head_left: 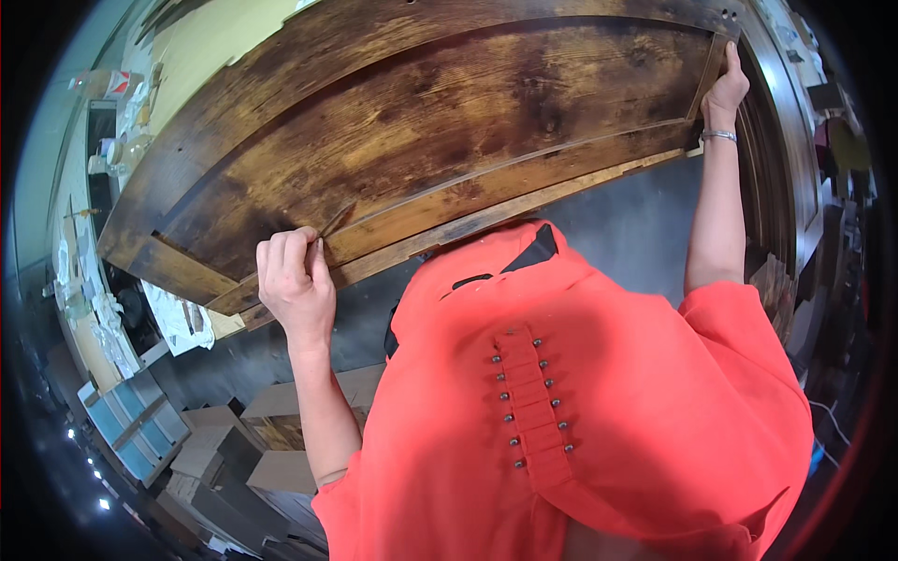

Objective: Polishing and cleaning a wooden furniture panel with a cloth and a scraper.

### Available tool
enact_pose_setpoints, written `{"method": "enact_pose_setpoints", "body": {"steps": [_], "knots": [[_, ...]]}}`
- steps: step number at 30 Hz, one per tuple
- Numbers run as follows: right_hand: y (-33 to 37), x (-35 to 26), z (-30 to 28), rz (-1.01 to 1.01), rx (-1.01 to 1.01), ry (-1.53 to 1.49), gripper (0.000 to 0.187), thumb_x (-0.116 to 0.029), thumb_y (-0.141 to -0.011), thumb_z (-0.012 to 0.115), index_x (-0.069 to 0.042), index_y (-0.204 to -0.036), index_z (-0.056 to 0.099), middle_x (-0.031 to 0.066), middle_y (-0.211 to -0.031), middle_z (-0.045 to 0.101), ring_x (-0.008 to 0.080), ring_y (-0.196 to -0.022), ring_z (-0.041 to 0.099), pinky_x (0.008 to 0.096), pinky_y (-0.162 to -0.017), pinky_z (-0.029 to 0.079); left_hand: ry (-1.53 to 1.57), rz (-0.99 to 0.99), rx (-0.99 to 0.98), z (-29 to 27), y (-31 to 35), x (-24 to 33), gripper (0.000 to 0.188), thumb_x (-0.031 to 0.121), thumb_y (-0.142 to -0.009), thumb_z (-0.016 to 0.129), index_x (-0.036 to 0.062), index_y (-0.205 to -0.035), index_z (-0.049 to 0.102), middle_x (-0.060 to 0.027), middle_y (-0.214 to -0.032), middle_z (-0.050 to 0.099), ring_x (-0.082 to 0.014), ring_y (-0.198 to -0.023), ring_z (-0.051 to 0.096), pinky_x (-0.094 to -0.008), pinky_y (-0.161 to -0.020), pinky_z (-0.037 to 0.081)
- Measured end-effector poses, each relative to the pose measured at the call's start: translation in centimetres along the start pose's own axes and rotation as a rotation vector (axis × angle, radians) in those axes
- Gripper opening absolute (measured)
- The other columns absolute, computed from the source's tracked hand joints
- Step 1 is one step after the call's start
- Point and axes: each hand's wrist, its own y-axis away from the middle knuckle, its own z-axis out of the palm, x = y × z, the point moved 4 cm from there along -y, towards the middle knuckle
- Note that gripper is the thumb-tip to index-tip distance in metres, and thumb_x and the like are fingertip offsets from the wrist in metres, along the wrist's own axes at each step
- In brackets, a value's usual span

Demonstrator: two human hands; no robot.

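A long, dark-stained wooden panel (449, 112) with a raised frame and a curved inner edge stretches across the upper view. At its near left edge, my left hand (296, 276) is closed in a pinch. From its fingertips sticks a thin, brown, pointed sliver (338, 218), lying close over the panel face; its exact kind cannot be made out. My right hand (725, 92) grips the panel's far right end, thumb along the end strip and the other fingers mostly hidden. A pale strip runs along the panel's near part, in front of my body.
Brown cardboard boxes (299, 411) stand low at the left. A cluttered light bench (94, 327) with bottles and crumpled wrapping runs along the far left. Dark, stacked boards (781, 122) rise beside my right arm. Grey floor (627, 206) shows below the panel.
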Motion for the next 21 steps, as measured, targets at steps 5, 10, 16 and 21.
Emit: {"method": "enact_pose_setpoints", "body": {"steps": [5,10,16,21], "knots": [[0.8,-0.8,0.7,0.016,0.015,-0.042,0.040,-0.020,-0.089,0.069,0.010,-0.114,0.065,0.0115,-0.110,0.069,0.0165,-0.097,0.064,0.0290,-0.087,0.049,-0.205,0.207,0.031,1.4,-0.6,1.7,0.016,0.004,-0.073,0.074,0.0093,-0.083,0.063,-0.0054,-0.079,0.054,-0.0256,-0.075,0.053,-0.0381,-0.065,0.044],[0.9,-1.0,0.6,-0.013,0.017,-0.022,0.043,-0.020,-0.089,0.069,0.011,-0.117,0.063,0.0129,-0.114,0.068,0.0173,-0.102,0.063,0.0294,-0.092,0.047,-0.178,0.281,-0.028,1.4,-0.7,1.8,0.018,-0.001,-0.072,0.071,0.0092,-0.086,0.066,-0.0051,-0.081,0.057,-0.0245,-0.076,0.055,-0.0366,-0.065,0.046],[-0.1,-0.2,-0.1,-0.017,-0.005,-0.030,0.045,-0.020,-0.089,0.069,0.012,-0.120,0.061,0.0146,-0.119,0.066,0.0178,-0.107,0.062,0.0295,-0.095,0.045,-0.189,0.320,-0.030,-0.2,0.0,0.6,0.026,-0.007,-0.071,0.067,0.0090,-0.091,0.069,-0.0052,-0.086,0.061,-0.0249,-0.079,0.056,-0.0356,-0.069,0.048],[0.2,-0.5,0.2,-0.032,-0.004,-0.041,0.045,-0.019,-0.089,0.069,0.013,-0.119,0.061,0.0141,-0.118,0.066,0.0176,-0.106,0.062,0.0294,-0.093,0.046,-0.164,0.292,-0.021,0.7,0.0,0.9,0.027,-0.008,-0.071,0.066,0.0088,-0.092,0.069,-0.0055,-0.087,0.061,-0.0247,-0.080,0.056,-0.0357,-0.069,0.047]]}}
